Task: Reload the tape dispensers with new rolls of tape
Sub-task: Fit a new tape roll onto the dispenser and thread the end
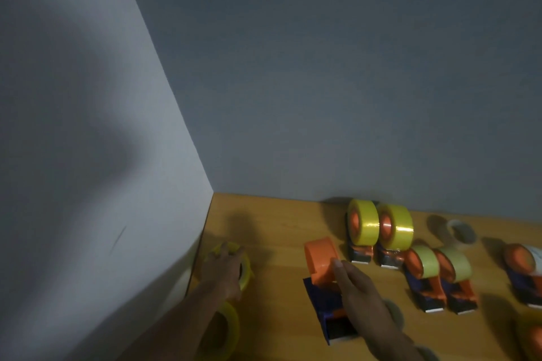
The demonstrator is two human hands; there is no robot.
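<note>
A wooden tabletop (278,223) sits in a corner formed by two plain grey walls (337,82). Dim light casts soft shadows on the left wall (73,126).

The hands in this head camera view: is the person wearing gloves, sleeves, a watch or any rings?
Nothing worn is visible. The left hand and right hand are both bare, with no gloves. Both forearms are uncovered as far as the frame shows, with no sleeve cuff in view. No watch or wristband shows; the picture is too dim and blurred to rule out a thin ring.
</note>
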